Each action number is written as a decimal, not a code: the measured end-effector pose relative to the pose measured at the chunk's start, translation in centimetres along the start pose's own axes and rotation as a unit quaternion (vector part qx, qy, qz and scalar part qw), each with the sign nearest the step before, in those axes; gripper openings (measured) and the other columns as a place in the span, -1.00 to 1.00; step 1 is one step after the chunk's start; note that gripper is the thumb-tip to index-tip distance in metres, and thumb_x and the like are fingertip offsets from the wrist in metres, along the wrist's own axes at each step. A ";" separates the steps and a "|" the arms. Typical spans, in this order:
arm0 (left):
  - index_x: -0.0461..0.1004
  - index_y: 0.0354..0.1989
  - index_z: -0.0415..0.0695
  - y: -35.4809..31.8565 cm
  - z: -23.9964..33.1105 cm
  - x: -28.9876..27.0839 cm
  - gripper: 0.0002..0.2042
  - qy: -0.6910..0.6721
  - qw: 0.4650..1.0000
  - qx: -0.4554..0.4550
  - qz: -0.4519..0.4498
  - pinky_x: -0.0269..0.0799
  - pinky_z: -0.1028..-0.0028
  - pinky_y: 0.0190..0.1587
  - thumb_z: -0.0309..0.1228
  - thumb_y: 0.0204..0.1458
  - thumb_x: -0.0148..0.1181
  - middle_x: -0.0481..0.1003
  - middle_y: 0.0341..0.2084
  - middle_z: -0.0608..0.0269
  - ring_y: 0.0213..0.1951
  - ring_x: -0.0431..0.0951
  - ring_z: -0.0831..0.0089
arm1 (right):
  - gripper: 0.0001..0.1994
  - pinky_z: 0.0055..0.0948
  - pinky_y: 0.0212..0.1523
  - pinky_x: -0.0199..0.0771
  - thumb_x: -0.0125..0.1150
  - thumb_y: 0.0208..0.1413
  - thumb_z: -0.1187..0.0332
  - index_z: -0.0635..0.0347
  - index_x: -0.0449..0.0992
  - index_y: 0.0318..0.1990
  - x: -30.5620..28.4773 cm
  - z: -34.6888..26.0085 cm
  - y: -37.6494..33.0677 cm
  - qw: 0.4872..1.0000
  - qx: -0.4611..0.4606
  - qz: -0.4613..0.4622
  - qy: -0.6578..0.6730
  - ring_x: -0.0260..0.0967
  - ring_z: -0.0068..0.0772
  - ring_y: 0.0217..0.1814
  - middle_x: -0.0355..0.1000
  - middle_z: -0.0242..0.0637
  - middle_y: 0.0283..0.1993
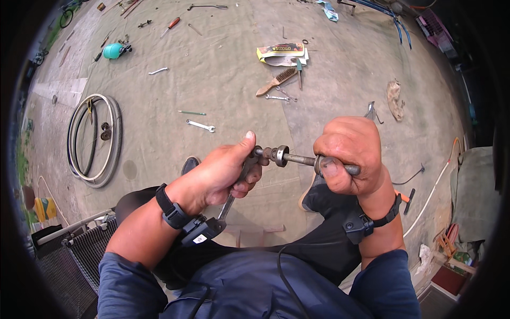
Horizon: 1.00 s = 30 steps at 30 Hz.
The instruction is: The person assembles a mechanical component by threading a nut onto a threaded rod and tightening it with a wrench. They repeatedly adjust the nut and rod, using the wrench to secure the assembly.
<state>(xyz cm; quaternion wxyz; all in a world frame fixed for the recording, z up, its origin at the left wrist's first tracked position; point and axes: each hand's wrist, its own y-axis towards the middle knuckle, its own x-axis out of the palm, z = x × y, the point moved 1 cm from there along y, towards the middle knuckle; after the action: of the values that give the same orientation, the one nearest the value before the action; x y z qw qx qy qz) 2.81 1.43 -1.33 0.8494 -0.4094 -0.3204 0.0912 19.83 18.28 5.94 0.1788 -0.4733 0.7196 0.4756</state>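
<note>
Beyond both hands (226, 173), yellow flat package (281, 51), wire brush (276, 81)

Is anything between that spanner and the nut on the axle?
Nothing visible. The left hand holds the spanner right at the axle end beside the nut; the right hand grips the other end.

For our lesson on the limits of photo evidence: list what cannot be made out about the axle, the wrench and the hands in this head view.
- Axle: its right end is hidden inside the right hand.
- Wrench: its head is covered by the left hand, so its grip on the axle is unclear.
- Nuts on the axle: threads too small to read.
- Bicycle wheel: its spokes are too fine to make out.
</note>
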 end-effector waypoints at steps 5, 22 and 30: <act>0.46 -0.16 -0.13 0.3 -0.6 0.0 -0.40 -0.016 1.000 -0.008 -0.025 0.01 0.62 -0.69 0.20 0.39 -0.30 0.30 -0.61 0.38 -0.71 0.11 0.65 | -0.82 -0.25 -0.58 0.27 0.31 -0.34 0.34 0.04 0.44 -0.51 0.1 -0.2 -0.3 1.000 0.015 0.015 -0.012 0.29 -0.19 -0.58 0.28 -0.36 -0.59; 0.39 -0.29 -0.09 0.1 -0.4 0.6 -0.44 -0.030 0.997 0.041 0.055 -0.02 0.58 -0.68 0.16 0.41 -0.30 0.22 -0.64 0.43 -0.71 0.08 0.65 | -0.88 -0.28 -0.54 0.31 0.26 -0.15 0.33 0.08 0.43 -0.50 2.0 0.4 -1.1 0.997 0.054 0.043 0.018 0.32 -0.26 -0.58 0.33 -0.36 -0.58; 0.33 -0.15 -0.19 -0.7 0.8 0.3 -0.65 0.169 0.797 0.542 0.208 0.13 0.52 -0.55 -0.12 0.46 -0.17 0.27 -0.60 0.41 -0.60 0.18 0.64 | -0.54 -0.46 -0.67 -0.06 -0.21 0.40 -0.03 0.09 0.39 -0.40 6.7 1.2 -1.5 0.592 0.478 0.264 0.593 -0.10 -0.56 -0.74 0.05 -0.46 -0.70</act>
<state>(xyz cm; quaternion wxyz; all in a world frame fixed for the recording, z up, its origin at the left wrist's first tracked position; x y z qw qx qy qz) 2.48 1.64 -0.30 0.9338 0.0518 0.0227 0.3533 17.61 15.70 -0.15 -0.2197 -0.2869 0.8842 -0.2961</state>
